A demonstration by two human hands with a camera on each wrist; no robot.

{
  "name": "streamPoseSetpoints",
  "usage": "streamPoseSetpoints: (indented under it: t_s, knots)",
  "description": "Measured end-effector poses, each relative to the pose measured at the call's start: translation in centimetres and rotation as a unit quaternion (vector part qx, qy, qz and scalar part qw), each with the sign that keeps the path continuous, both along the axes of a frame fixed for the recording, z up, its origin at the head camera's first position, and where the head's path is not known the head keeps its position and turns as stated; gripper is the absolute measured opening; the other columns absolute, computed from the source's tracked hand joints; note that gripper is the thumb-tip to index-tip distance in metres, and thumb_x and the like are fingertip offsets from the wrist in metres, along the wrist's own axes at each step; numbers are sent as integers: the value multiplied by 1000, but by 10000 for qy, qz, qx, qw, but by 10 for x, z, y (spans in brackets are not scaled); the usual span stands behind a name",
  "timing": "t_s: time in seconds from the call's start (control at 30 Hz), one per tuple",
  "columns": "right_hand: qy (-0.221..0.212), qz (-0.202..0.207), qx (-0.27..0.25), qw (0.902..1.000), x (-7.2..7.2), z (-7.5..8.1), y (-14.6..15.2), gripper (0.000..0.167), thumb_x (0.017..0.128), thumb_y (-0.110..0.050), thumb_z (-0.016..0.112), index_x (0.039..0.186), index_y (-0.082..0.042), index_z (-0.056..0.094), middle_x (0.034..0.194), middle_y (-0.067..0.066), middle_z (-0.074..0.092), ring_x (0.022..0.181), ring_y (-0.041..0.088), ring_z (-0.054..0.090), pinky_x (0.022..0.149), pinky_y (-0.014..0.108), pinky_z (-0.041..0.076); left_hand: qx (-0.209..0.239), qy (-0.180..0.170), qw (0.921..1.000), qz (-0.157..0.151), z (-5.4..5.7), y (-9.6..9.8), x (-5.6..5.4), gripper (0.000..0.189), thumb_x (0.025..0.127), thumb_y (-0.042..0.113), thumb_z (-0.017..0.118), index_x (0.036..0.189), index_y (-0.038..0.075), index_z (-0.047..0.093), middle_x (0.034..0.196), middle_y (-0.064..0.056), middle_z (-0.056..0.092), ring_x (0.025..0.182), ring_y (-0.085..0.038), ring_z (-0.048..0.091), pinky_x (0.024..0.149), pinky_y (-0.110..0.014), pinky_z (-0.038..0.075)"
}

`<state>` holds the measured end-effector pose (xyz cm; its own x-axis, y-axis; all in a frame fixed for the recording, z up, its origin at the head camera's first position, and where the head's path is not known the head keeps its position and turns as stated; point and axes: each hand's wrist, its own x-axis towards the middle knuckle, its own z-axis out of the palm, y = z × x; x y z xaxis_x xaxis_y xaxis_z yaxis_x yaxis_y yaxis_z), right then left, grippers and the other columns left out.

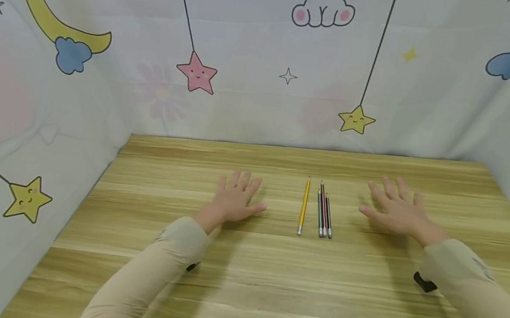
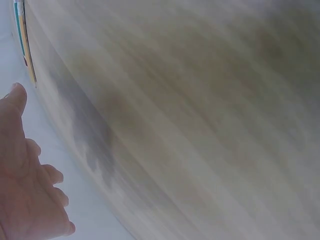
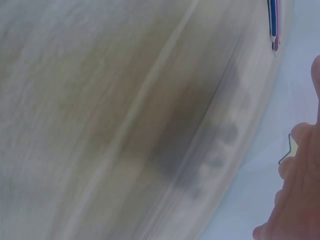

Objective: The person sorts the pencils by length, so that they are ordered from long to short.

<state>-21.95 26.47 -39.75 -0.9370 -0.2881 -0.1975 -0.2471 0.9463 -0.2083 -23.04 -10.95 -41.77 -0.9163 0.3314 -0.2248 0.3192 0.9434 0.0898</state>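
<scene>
A yellow pencil (image 1: 304,207) lies lengthwise on the wooden table, its eraser end toward me. Just right of it, several dark pencils (image 1: 324,213) lie close together, one greenish and one reddish among them. To the left of the pencils my left hand (image 1: 234,204) is held over the table with fingers spread, holding nothing. On the other side my right hand (image 1: 398,210) is likewise spread and holds nothing. Both wrist views show shadows on the wood apart from the hands. The yellow pencil (image 2: 26,45) also shows at the left wrist view's upper left corner.
The wooden table (image 1: 294,297) reaches back to a white cloth (image 1: 255,27) printed with stars, moons and an animal. This cloth also hangs along the left and right sides. A small black object (image 1: 424,283) shows under the right sleeve.
</scene>
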Motion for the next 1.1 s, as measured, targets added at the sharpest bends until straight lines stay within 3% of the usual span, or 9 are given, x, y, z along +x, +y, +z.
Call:
streamPoseSetpoints:
  t_s: [0.2, 0.47, 0.77, 1.1]
  knots:
    - [83, 57, -35, 9999, -3, -2, -10, 80, 82, -67, 29, 143, -17, 9, 148, 18, -3, 132, 41, -13, 93, 69, -6, 100, 40, 9999, -134, -1, 12, 0, 74, 85, 63, 31, 143, 24, 6, 150, -9, 4, 136, -31, -2, 105, -56, 0]
    - [120, 187, -165, 9996, -4, -5, -24, 80, 82, -67, 30, 143, -17, 10, 148, 17, -2, 132, 40, -13, 94, 68, -6, -81, 44, 9995, -301, -5, 27, 0, 74, 84, 64, 28, 142, 26, 4, 150, -7, 0, 136, -30, -5, 106, -55, -1]
    - [167, 378, -304, 9987, -8, -11, -39, 79, 84, -64, 32, 142, -16, 10, 148, 17, -3, 133, 41, -9, 95, 68, -5, 111, 17, 9987, -495, -2, 44, 4, 71, 86, 62, 29, 143, 25, 7, 149, -9, 2, 136, -31, -5, 106, -55, -1]
    - [593, 610, -889, 9924, -12, -12, -55, 76, 85, -49, 48, 141, -10, 15, 146, 22, 7, 132, 44, 5, 98, 65, 11, 401, 226, 9965, -691, -2, 62, 3, 70, 87, 57, 33, 143, 21, 10, 149, -11, 10, 136, -31, 7, 106, -54, 6]
